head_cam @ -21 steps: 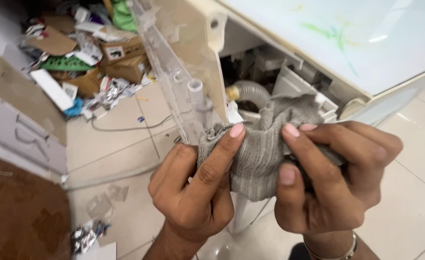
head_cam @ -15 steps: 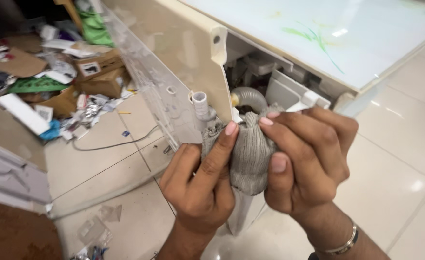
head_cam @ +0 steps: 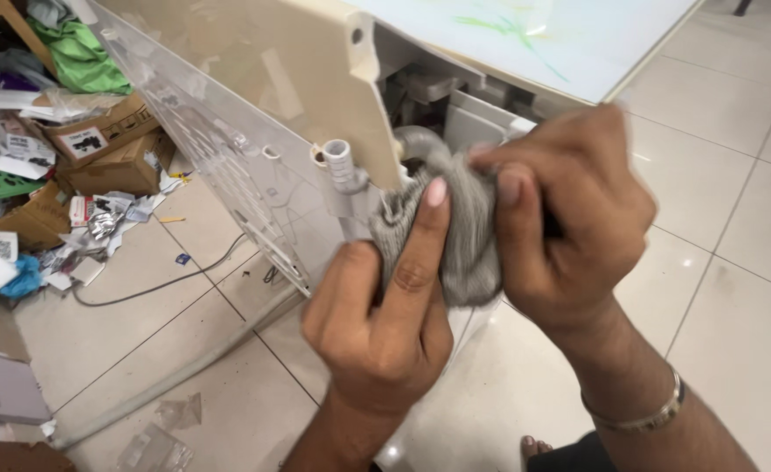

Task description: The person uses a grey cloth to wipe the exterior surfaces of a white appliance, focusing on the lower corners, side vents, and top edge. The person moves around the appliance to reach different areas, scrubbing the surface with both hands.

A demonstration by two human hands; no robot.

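1. A grey cloth (head_cam: 455, 236), bunched into a wad, is pressed against the back corner of a cream-coloured appliance (head_cam: 298, 79) that stands on the tiled floor (head_cam: 735, 332), just beside a short grey spout (head_cam: 340, 164) that juts from the appliance's rear edge.
2. The left hand (head_cam: 385, 323) has its grip closed on the cloth from below, thumb and forefinger running up its front face; the right hand (head_cam: 569, 210) has its grip closed over the cloth from above and the right, fingers curled tight round it.
3. A translucent ribbed panel (head_cam: 219, 166) hangs off the appliance's back edge, left of the hands, and a grey corrugated hose (head_cam: 416, 140) curves behind the cloth in the open rear compartment.
4. Risk, as judged from here: the cloth sits touching or nearly touching the spout, so a hard wipe could snag on it or knock the loose-looking panel; a cable (head_cam: 167, 280) trailing over the floor could catch a foot.
5. A grey pipe (head_cam: 176, 371) lies across the floor tiles; cardboard boxes (head_cam: 110, 144) and scattered paper litter fill the far left.
6. Hidden: what the cloth covers cannot be made out, the right hand is motion-blurred, and the appliance's front is cut off by the top edge. A metal bracelet (head_cam: 639, 419) circles the right wrist.
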